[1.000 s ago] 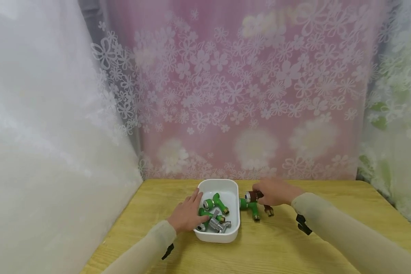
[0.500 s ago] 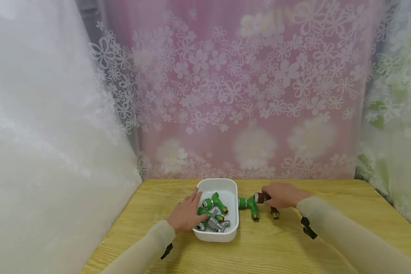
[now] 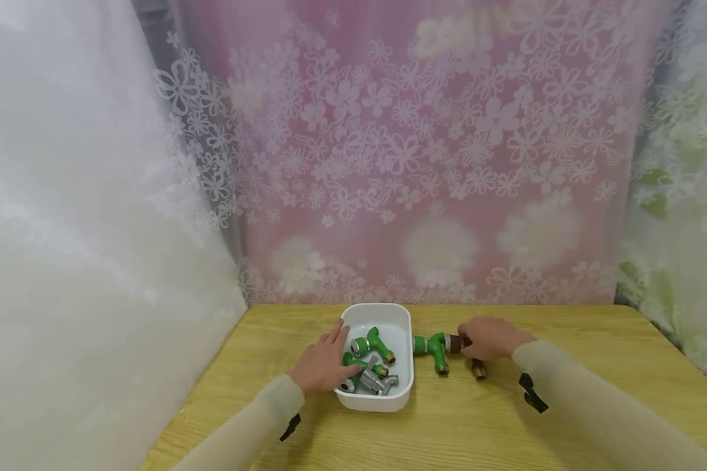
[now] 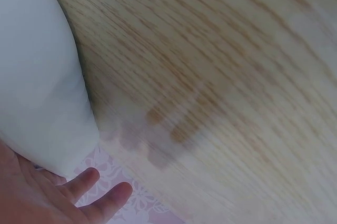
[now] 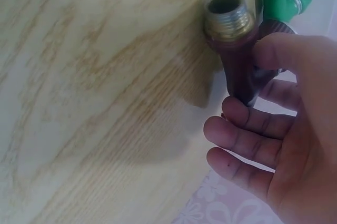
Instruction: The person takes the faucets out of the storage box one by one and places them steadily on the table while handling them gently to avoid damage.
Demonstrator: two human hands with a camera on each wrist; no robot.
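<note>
My left hand (image 3: 319,366) rests against the left side of a white plastic tub (image 3: 376,403), its fingers stretched along the rim and the thumb reaching over it. A dark red tap (image 3: 479,370) with a brass threaded end is pinched between thumb and fingers of my right hand (image 3: 491,337), low over the table. In the right wrist view its threaded end (image 5: 229,18) points away from the palm, and the other fingers stay loosely bent. Just left of that tap, a green tap (image 3: 438,350) lies beside the tub's right wall, the two ends meeting in the head view.
Inside the tub lie a green tap (image 3: 379,345), another green tap (image 3: 353,361) partly behind my thumb, and a silver tap (image 3: 372,381). The wooden table (image 3: 448,432) ends at a pink flowered curtain (image 3: 389,196); a white sheet (image 3: 94,261) hangs on the left.
My right hand has moved right and slightly down with the dark red tap, which now sits right of the green tap instead of overlapping it. The left hand stays on the tub.
</note>
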